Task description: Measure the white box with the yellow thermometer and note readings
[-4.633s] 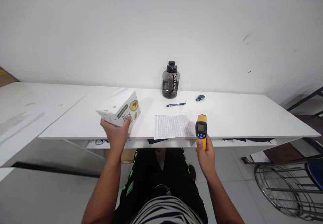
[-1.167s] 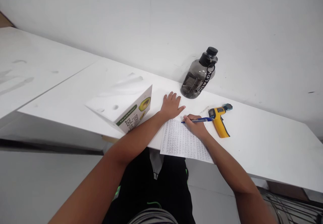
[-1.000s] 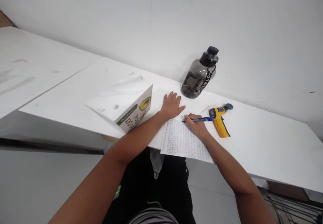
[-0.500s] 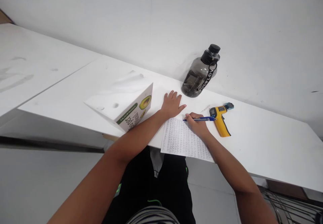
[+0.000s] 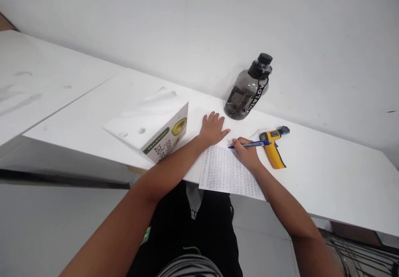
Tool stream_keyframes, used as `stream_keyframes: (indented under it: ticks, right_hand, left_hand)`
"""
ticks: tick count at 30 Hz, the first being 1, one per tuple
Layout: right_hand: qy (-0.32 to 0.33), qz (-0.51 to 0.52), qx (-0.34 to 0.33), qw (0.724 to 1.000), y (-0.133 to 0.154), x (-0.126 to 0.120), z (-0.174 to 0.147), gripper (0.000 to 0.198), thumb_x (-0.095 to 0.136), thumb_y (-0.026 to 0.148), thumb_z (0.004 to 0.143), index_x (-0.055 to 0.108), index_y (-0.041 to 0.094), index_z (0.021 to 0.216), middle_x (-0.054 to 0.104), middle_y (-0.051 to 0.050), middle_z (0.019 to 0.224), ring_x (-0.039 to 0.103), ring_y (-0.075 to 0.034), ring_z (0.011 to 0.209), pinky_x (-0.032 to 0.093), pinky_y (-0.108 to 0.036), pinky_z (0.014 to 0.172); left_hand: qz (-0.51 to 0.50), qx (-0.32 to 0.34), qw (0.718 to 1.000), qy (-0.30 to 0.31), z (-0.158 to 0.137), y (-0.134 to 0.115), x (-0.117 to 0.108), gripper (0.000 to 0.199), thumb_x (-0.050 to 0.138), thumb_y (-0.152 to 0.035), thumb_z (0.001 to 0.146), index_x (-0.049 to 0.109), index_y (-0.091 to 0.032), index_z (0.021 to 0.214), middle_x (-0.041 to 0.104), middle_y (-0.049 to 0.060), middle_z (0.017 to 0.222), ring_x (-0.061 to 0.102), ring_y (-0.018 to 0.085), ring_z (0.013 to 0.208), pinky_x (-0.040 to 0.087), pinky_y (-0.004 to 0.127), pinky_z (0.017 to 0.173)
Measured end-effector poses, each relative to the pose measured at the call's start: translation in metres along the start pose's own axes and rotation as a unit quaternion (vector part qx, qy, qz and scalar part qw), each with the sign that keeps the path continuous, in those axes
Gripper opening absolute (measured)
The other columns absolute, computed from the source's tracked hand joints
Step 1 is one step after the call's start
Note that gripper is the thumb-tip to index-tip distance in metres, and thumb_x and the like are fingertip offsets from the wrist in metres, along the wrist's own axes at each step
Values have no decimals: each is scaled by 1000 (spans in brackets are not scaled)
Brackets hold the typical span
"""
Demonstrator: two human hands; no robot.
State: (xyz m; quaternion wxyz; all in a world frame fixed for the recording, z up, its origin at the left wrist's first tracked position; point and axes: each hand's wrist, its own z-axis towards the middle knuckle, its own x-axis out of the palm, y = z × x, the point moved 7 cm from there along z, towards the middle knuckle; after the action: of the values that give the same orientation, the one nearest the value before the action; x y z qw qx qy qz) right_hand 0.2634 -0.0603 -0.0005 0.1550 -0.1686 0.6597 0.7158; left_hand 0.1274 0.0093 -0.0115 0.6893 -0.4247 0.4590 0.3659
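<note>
My right hand (image 5: 247,154) is closed around a blue pen (image 5: 257,144), whose tip points left at the upper part of a sheet of paper (image 5: 229,171). Rows of small dark handwriting cover much of the sheet, which lies at the front edge of the white table. My left hand (image 5: 213,130) rests palm down just above the sheet's top left corner, fingers spread and holding nothing. Part of the sheet's right side is hidden under my right hand and forearm.
Behind my hands stands a grey water bottle (image 5: 246,90) with a black cap. A yellow and black infrared thermometer (image 5: 274,154) lies right of my right hand. A folded card (image 5: 165,137) with avocado pictures stands by my left forearm. The white table (image 5: 336,173) runs along the wall.
My right hand has shifted slightly to the right with the pen, and the pen tip has moved a little right and up. My left hand stays in place.
</note>
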Motion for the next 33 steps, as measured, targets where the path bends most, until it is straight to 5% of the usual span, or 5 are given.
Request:
stream_keyframes:
  ticks: [13, 18, 25, 28, 33]
  right_hand:
    - [-47, -254, -177, 950, 11, -18, 7, 32, 48, 38, 96, 68, 19, 112, 72, -10, 105, 68, -24, 87, 51, -35, 77]
    - [-32, -316, -130, 939, -4, -17, 13, 41, 46, 21, 92, 58, 18, 130, 70, -9, 110, 67, -23, 88, 51, -35, 76]
    - [-30, -379, -82, 921, 2, -19, 12, 45, 43, 31, 96, 54, 16, 138, 71, -10, 102, 65, -24, 84, 48, -34, 74]
    - [-105, -439, -61, 890, 12, -46, 10, 45, 39, 32, 98, 55, 14, 136, 68, -15, 110, 63, -28, 95, 44, -39, 82]
    - [-194, -490, 113, 842, 0, -106, -3, 55, 49, 49, 91, 54, 14, 132, 57, -20, 125, 53, -37, 114, 38, -47, 88]
  left_hand:
    - [4, 6, 1000, -4, -2, 1, -4, 61, 39, -52, 97, 46, -12, 142, 40, 20, 153, 27, 38, 147, 22, 57, 117]
    - [9, 6, 1000, -2, -3, 1, -5, 62, 38, -53, 97, 45, -12, 143, 40, 19, 153, 26, 38, 147, 22, 57, 117]
    - [7, 11, 1000, -7, -3, 1, -6, 61, 40, -53, 96, 47, -14, 141, 41, 19, 152, 27, 38, 147, 23, 56, 117]
    - [3, 9, 1000, -14, -2, 3, -6, 62, 40, -54, 96, 44, -14, 144, 40, 18, 153, 28, 37, 146, 23, 56, 117]
    - [-15, 9, 999, -44, -2, 4, -8, 69, 35, -55, 97, 33, -12, 151, 38, 19, 155, 30, 35, 145, 23, 54, 118]
